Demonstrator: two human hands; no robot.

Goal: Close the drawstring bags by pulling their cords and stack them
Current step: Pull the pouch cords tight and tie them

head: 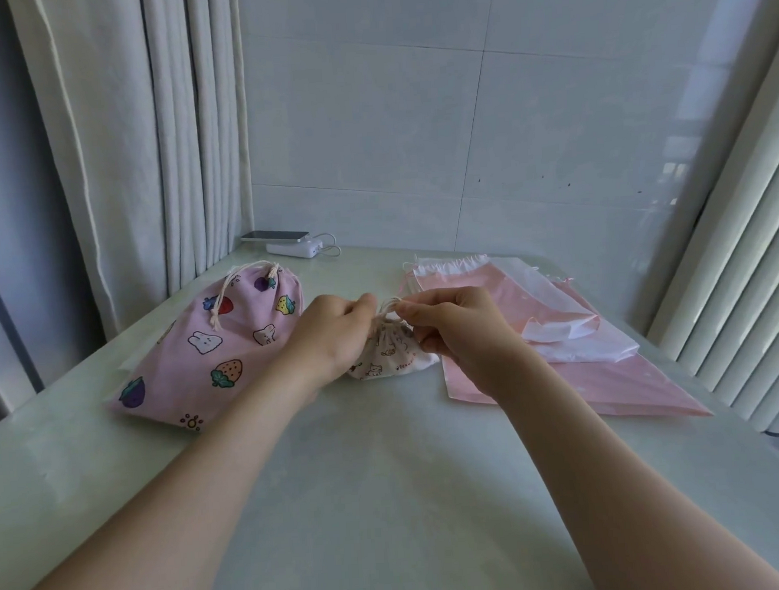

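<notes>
Between left grip [331, 338] and right grip [464, 336], small white bag [391, 357]; both pinch cord [391, 303] at gathered mouth.

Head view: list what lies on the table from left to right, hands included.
pink fruit-print bag → left hand → small white bag → right hand → pile of pink and white plastic bags
</notes>
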